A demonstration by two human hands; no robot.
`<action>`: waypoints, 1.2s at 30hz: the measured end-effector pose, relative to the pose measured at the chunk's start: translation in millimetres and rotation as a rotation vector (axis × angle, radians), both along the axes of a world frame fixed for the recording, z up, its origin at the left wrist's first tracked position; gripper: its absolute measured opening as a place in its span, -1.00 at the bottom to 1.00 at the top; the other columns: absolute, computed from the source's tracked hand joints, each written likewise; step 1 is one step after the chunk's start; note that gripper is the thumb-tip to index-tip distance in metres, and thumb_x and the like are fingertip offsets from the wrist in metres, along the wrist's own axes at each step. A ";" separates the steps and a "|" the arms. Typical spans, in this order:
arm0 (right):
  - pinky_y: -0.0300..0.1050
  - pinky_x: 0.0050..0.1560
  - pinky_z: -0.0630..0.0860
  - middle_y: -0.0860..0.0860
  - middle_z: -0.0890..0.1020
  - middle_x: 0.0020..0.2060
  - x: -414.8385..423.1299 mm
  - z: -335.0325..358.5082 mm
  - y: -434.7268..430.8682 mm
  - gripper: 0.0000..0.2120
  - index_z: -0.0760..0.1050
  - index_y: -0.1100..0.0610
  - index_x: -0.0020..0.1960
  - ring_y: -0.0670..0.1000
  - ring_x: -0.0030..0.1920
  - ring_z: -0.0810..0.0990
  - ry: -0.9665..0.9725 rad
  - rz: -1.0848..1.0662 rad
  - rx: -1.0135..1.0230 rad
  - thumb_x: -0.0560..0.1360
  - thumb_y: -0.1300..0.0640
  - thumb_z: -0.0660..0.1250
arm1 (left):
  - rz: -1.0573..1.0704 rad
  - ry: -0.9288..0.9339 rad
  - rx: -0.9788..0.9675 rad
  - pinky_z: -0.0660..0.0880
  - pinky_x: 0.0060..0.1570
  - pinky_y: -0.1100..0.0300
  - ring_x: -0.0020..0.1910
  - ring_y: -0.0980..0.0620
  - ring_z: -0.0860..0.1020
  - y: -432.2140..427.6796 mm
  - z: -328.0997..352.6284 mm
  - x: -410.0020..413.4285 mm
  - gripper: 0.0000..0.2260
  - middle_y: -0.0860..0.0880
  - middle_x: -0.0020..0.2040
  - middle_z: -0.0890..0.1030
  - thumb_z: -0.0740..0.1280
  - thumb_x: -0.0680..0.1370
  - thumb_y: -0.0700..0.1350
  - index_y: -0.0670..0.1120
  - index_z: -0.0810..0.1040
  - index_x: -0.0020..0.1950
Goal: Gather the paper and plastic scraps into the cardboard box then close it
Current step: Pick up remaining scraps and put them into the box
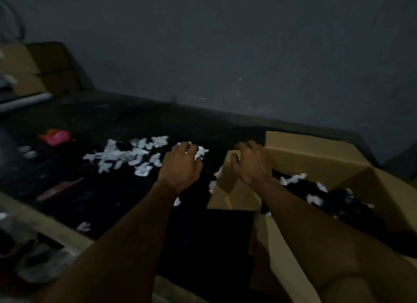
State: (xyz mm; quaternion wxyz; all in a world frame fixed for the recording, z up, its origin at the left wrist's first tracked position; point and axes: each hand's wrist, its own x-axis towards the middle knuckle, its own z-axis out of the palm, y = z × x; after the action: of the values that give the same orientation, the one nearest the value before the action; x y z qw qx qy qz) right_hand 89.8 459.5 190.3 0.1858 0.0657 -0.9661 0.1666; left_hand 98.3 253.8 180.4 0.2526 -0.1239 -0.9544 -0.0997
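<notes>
White paper scraps (pixel 126 155) lie scattered over the dark table top, left of centre. My left hand (pixel 180 165) rests palm down at the right end of that pile, fingers curled over a few white scraps (pixel 198 152). An open cardboard box (pixel 316 153) stands at the right, with white scraps (pixel 293 178) and dark material inside. My right hand (pixel 250 162) hovers over the box's left flap (pixel 230 190), fingers bent; whether it holds anything is unclear in the dim light.
A pink scrap (pixel 55 136) lies at the far left of the table. Another cardboard box (pixel 29 70) stands at the back left against the dark wall. Lone scraps (pixel 83 226) lie near the table's front edge. Clutter sits below the table at lower left.
</notes>
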 end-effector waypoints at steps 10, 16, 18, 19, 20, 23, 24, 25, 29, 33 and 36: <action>0.02 0.08 0.47 0.14 0.52 0.13 2.1 -19.4 -222.9 -0.70 0.51 0.12 0.16 0.17 0.15 0.48 0.030 0.064 -0.006 0.53 -0.01 0.22 | 0.129 -0.036 -0.057 0.47 -0.10 -0.03 0.01 -0.19 0.51 -223.6 -23.8 14.5 -0.72 -0.15 0.05 0.56 0.21 0.54 0.02 -0.13 0.53 0.11; 0.07 0.10 0.49 0.12 0.52 0.11 -3.5 -35.1 -301.5 -0.70 0.49 0.10 0.18 0.16 0.14 0.48 -0.025 0.081 -0.004 0.53 -0.02 0.21 | 0.090 -0.105 -0.056 0.48 -0.10 0.00 -0.02 -0.14 0.50 -301.2 -38.0 4.5 -0.60 -0.13 0.02 0.55 0.04 0.50 0.10 -0.11 0.52 0.09; 0.07 0.08 0.49 0.11 0.52 0.10 -8.0 -42.3 -315.8 -0.71 0.49 0.10 0.17 0.15 0.13 0.49 -0.050 0.076 0.013 0.54 -0.02 0.22 | 0.065 -0.092 -0.037 0.50 -0.11 0.00 -0.04 -0.15 0.52 -315.6 -47.0 -0.8 -0.60 -0.14 0.00 0.56 0.05 0.52 0.08 -0.13 0.52 0.11; 0.07 0.07 0.50 0.12 0.52 0.10 -10.9 -46.1 -320.9 -0.71 0.49 0.11 0.17 0.16 0.13 0.49 -0.066 0.070 0.020 0.53 -0.02 0.22 | 0.059 -0.091 -0.033 0.50 -0.14 0.00 -0.06 -0.16 0.52 -320.7 -52.1 -3.0 -0.60 -0.16 -0.01 0.56 0.05 0.52 0.07 -0.14 0.53 0.10; 0.07 0.07 0.50 0.12 0.51 0.11 -14.2 -49.7 -324.4 -0.70 0.49 0.11 0.18 0.16 0.13 0.48 -0.085 0.063 0.026 0.53 -0.02 0.22 | 0.056 -0.096 -0.035 0.50 -0.16 0.01 -0.08 -0.16 0.52 -324.1 -58.2 -5.7 -0.61 -0.17 -0.02 0.57 0.05 0.52 0.07 -0.15 0.53 0.09; 0.09 0.11 0.49 0.12 0.50 0.14 -27.2 -62.8 -328.1 -0.68 0.47 0.09 0.23 0.15 0.18 0.45 -0.143 0.035 0.045 0.54 -0.02 0.22 | 0.039 -0.124 -0.038 0.49 -0.18 0.02 -0.10 -0.15 0.51 -327.7 -77.9 -18.2 -0.62 -0.16 -0.03 0.56 0.05 0.53 0.07 -0.15 0.53 0.04; 0.10 0.12 0.49 0.11 0.50 0.15 -32.9 -67.8 -327.5 -0.68 0.47 0.08 0.23 0.15 0.19 0.44 -0.157 0.024 0.049 0.54 -0.02 0.21 | 0.034 -0.132 -0.031 0.49 -0.16 0.03 -0.09 -0.14 0.52 -327.5 -84.4 -24.2 -0.64 -0.15 -0.02 0.56 0.07 0.53 0.06 -0.15 0.53 0.05; 0.10 0.13 0.49 0.12 0.50 0.15 -39.5 -72.7 -326.6 -0.68 0.47 0.08 0.23 0.15 0.20 0.44 -0.167 0.014 0.049 0.54 -0.02 0.21 | 0.032 -0.141 -0.023 0.49 -0.14 0.03 -0.07 -0.12 0.52 -326.4 -90.0 -31.0 -0.66 -0.14 0.00 0.56 0.10 0.54 0.04 -0.14 0.53 0.07; 0.10 0.12 0.49 0.13 0.50 0.14 -72.6 -89.1 -321.1 -0.70 0.48 0.10 0.20 0.17 0.20 0.45 -0.212 -0.027 0.049 0.54 -0.01 0.22 | 0.002 -0.177 -0.011 0.51 -0.09 0.00 -0.06 -0.10 0.52 -319.7 -105.6 -66.5 -0.65 -0.11 0.00 0.57 0.05 0.54 0.06 -0.11 0.52 0.06; 0.12 0.11 0.49 0.13 0.52 0.12 -113.4 -101.9 -310.0 -0.72 0.49 0.10 0.16 0.18 0.18 0.46 -0.240 -0.089 0.015 0.54 -0.01 0.22 | -0.045 -0.205 -0.034 0.52 -0.09 -0.04 -0.05 -0.15 0.53 -308.9 -115.0 -117.7 -0.61 -0.14 0.00 0.57 0.03 0.53 0.06 -0.13 0.53 0.07; 0.11 0.12 0.49 0.14 0.51 0.13 -135.5 -114.4 -297.6 -0.72 0.49 0.10 0.16 0.17 0.18 0.46 -0.262 -0.147 0.006 0.54 -0.02 0.22 | -0.083 -0.214 -0.054 0.52 -0.04 -0.04 -0.01 -0.14 0.54 -289.6 -124.2 -151.5 -0.60 -0.14 0.02 0.57 0.03 0.52 0.07 -0.13 0.53 0.10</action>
State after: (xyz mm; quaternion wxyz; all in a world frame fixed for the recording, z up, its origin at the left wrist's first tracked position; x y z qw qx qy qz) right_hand -45.8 161.8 75.9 0.0696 -0.0272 -0.9848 0.1570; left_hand -53.2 -35.8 56.2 0.1417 -0.1588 -0.9723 -0.0967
